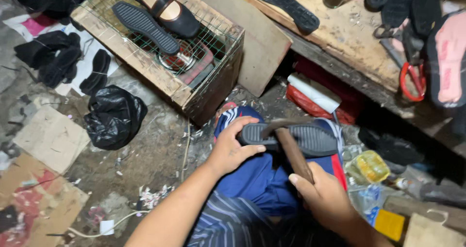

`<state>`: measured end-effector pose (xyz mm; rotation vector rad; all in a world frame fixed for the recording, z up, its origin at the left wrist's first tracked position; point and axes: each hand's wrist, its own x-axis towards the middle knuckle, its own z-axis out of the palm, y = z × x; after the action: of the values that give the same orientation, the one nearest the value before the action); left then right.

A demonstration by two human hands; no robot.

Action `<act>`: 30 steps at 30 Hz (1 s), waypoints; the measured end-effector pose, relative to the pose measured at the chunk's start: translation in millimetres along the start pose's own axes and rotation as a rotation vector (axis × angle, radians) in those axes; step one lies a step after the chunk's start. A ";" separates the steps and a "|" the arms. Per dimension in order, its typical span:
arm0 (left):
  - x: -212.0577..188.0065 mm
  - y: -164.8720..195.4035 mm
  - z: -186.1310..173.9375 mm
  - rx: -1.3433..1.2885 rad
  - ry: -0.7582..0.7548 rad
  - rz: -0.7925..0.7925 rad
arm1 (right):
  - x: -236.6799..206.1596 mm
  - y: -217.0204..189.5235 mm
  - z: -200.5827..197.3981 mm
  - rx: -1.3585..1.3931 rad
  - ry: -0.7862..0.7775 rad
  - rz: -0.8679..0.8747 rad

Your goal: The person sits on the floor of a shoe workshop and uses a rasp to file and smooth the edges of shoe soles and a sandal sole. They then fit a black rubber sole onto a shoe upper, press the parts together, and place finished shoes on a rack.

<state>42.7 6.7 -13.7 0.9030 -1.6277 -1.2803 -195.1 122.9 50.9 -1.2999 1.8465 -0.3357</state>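
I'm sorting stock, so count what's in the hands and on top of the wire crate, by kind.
Loose soles: 2, one gripped by the left hand, one on the wire crate
Finished shoes: 1
Wooden-handled tools: 1, in the right hand
Total: 4

- The hammer head (280, 124) is motion-blurred where it meets the shoe sole (297, 138); its shape cannot be told.
- The right hand (324, 197) hides the lower hammer handle.
- Behind the shoe sole, wire mesh obscures a round metal object (177, 59) inside the wooden crate (145, 62).
- Far right of the shoe sole, the pink sole (449, 57) runs off the frame's edge.
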 end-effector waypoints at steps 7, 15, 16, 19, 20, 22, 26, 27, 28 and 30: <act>-5.4 -2.6 -2.6 0.084 0.016 -0.058 | -20.8 11.9 0.6 0.032 0.236 -0.232; -1.5 15.3 -14.8 0.164 -0.082 -0.023 | -14.8 35.1 -8.0 0.409 0.080 -0.271; -0.3 19.8 -18.4 0.042 -0.106 -0.092 | -21.7 35.5 -18.3 0.575 0.090 -0.370; 0.7 33.6 -35.4 -0.338 -0.129 -0.225 | -42.9 23.3 -51.5 0.616 0.248 -0.530; 7.5 35.9 -42.3 -0.458 -0.123 -0.238 | -45.2 15.1 -56.9 0.751 0.332 -0.444; 24.9 35.7 -52.5 -0.411 -0.129 -0.168 | -39.1 -3.3 -57.0 0.779 0.383 -0.397; 44.8 16.2 -49.2 -0.144 -0.252 -0.236 | 2.4 -23.2 -33.2 0.383 0.192 -0.271; 45.2 8.7 -43.1 -0.167 -0.265 -0.282 | 14.5 -21.9 -23.9 0.298 0.165 -0.294; 44.2 1.2 -35.3 -0.191 -0.277 -0.330 | 26.5 -18.8 -15.1 0.213 0.134 -0.315; 44.3 -11.6 -28.9 -0.216 -0.294 -0.381 | 46.8 -9.8 -1.3 0.274 0.075 -0.248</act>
<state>53.4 -46.4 -13.6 0.9523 -1.5399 -1.8891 -195.2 77.5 35.7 -1.3375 1.6324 -0.7517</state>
